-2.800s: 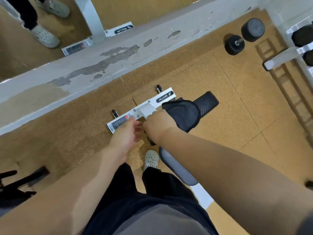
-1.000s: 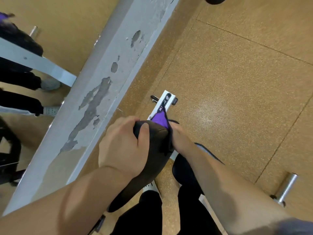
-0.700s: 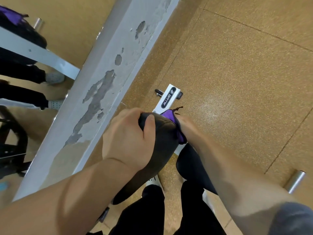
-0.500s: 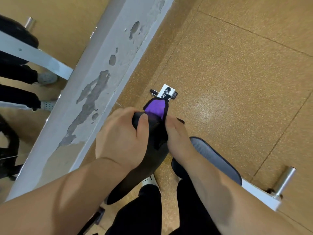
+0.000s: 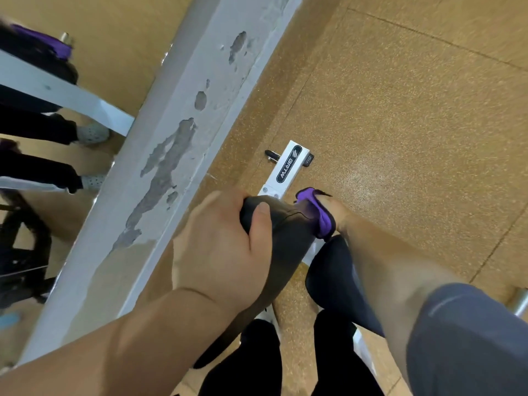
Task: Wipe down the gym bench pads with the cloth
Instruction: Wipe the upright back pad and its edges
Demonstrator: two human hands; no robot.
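The raised black back pad (image 5: 285, 241) of the bench runs from centre toward the lower middle. My left hand (image 5: 225, 250) grips its top end, thumb across the front. A purple cloth (image 5: 318, 212) lies against the pad's right side, held there by my right hand (image 5: 335, 210), which is mostly hidden behind the cloth and my forearm. The dark seat pad (image 5: 331, 278) sits lower, under my right arm.
The bench's white base bar (image 5: 288, 168) with a black logo lies on the cork-coloured floor ahead. A peeling white ledge (image 5: 171, 155) under a mirror runs diagonally at left. A chrome peg (image 5: 521, 305) shows at the right edge. My black trouser legs are below.
Earlier both hands were low at the white base bar. Since then my left hand took the pad's top, and the cloth has slid from the top end down its right side.
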